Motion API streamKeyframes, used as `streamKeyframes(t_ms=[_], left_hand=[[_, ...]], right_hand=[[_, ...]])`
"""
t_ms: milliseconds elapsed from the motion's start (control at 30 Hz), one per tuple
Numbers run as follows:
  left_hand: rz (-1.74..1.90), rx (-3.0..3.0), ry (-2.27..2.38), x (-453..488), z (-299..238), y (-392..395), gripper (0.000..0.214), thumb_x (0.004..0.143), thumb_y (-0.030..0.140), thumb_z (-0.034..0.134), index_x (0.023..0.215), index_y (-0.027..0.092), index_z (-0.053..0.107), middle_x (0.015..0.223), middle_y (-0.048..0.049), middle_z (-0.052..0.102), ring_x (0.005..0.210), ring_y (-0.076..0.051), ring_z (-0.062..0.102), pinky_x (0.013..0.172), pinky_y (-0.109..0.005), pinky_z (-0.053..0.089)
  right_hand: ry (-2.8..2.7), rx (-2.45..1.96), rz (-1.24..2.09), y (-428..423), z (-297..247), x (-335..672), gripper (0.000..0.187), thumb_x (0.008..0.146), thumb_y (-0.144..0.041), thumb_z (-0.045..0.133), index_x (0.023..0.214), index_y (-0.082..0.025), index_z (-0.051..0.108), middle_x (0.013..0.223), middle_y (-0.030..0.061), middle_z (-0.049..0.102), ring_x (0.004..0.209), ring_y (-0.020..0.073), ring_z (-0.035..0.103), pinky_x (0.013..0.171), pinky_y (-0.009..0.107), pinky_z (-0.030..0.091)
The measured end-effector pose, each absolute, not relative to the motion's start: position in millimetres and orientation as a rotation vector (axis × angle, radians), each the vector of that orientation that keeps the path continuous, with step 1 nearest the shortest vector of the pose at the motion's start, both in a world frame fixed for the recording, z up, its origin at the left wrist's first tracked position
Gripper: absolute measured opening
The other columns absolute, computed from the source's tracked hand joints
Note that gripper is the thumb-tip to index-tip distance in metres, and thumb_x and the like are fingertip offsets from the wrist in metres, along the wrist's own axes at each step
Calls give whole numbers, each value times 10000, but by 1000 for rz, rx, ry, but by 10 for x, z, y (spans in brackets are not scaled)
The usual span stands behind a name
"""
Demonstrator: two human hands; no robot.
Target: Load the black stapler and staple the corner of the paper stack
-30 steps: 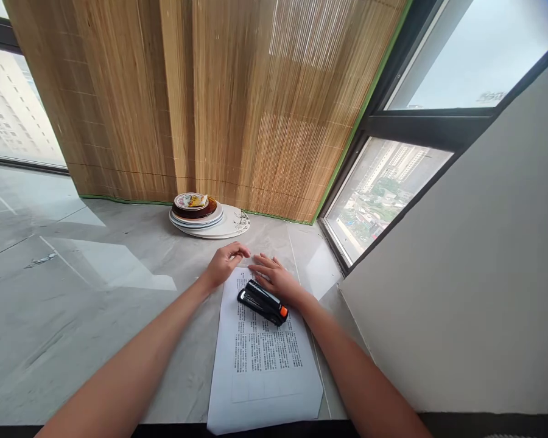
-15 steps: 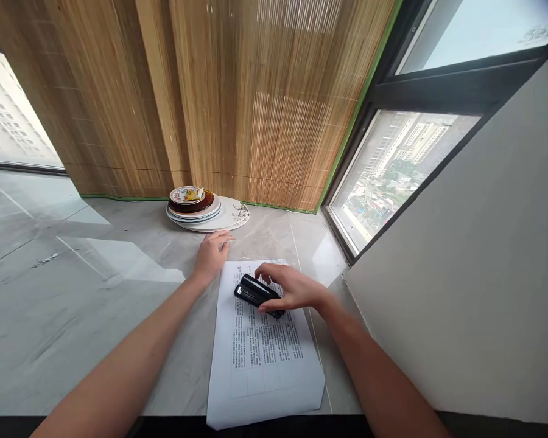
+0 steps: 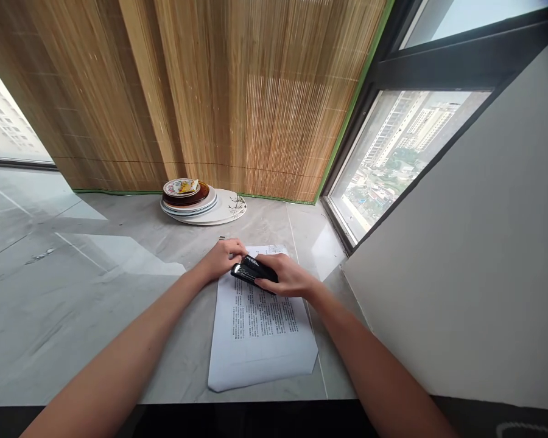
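My right hand (image 3: 290, 277) is wrapped round a black stapler (image 3: 257, 267), its thumb on the near side and the fingers over the far side. The stapler slants over the upper part of white printed paper (image 3: 265, 350), its front end pointing left. At the paper's upper left corner, my left hand (image 3: 221, 258) has its fingers bent in and closed on the corner, close to the stapler's front. Whether the stapler's jaw is around the paper is hidden from this angle.
Behind the hands is a stack of plates (image 3: 189, 207) on the grey marble-look counter (image 3: 95, 310). A tiny dark item (image 3: 222, 238) lies just beyond my left hand. A bamboo blind (image 3: 210, 91) hangs at the back, with a window (image 3: 388, 158) and white wall (image 3: 484, 274) at right.
My left hand has moved right and closed on the paper's corner. The paper has shifted away from the counter's front edge. My right hand's grip on the stapler is fuller, and the view has tilted slightly.
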State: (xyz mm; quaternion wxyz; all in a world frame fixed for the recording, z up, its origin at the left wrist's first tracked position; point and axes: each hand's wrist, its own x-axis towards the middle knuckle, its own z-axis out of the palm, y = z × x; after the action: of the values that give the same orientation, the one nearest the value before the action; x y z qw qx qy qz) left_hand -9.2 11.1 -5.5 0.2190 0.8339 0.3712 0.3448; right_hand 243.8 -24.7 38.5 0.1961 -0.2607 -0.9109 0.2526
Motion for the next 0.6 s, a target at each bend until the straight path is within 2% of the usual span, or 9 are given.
streamKeyframes(t_ms=[133, 300, 367, 467, 600], left_hand=[[908, 2353, 965, -94, -63, 131, 217, 902, 195, 628, 978, 238, 827, 1041, -71, 758, 1005, -229, 675, 951, -371, 500], [889, 2353, 962, -97, -68, 145, 212, 937, 228, 628, 1000, 248, 829, 1077, -75, 762, 1025, -230, 678, 966, -382, 506], [888, 2343, 980, -95, -66, 144, 215, 934, 226, 625, 1002, 248, 828, 1085, -73, 761, 1028, -228, 681, 970, -380, 509], [887, 2318, 1034, -91, -64, 143, 229, 913, 200, 615, 987, 249, 827, 1086, -62, 765, 1031, -220, 687, 978, -370, 511], [879, 2271, 1060, -104, -70, 160, 302, 866, 141, 571, 974, 248, 832, 1090, -55, 770, 1027, -213, 693, 983, -367, 514]], right_hand=[[-2667, -559, 604, -249, 385, 2462, 276, 934, -263, 602, 1202, -207, 570, 1063, 62, 678, 841, 194, 593, 729, 302, 417], [-2687, -586, 592, -214, 371, 2483, 320, 993, -326, 587, 1292, -214, 567, 1158, 90, 673, 906, 222, 612, 763, 324, 441], [-2633, -596, 709, -152, 357, 2534, 364, 997, -394, 610, 1314, -217, 579, 1120, 82, 673, 894, 212, 603, 773, 323, 449], [-2526, -561, 1079, -2, 325, 2661, 423, 1000, -502, 607, 1301, -206, 620, 1030, 56, 650, 835, 175, 570, 749, 301, 456], [-2435, -417, 1453, 176, 291, 2809, 474, 972, -540, 644, 1283, -184, 674, 1116, 76, 621, 947, 184, 577, 834, 319, 469]])
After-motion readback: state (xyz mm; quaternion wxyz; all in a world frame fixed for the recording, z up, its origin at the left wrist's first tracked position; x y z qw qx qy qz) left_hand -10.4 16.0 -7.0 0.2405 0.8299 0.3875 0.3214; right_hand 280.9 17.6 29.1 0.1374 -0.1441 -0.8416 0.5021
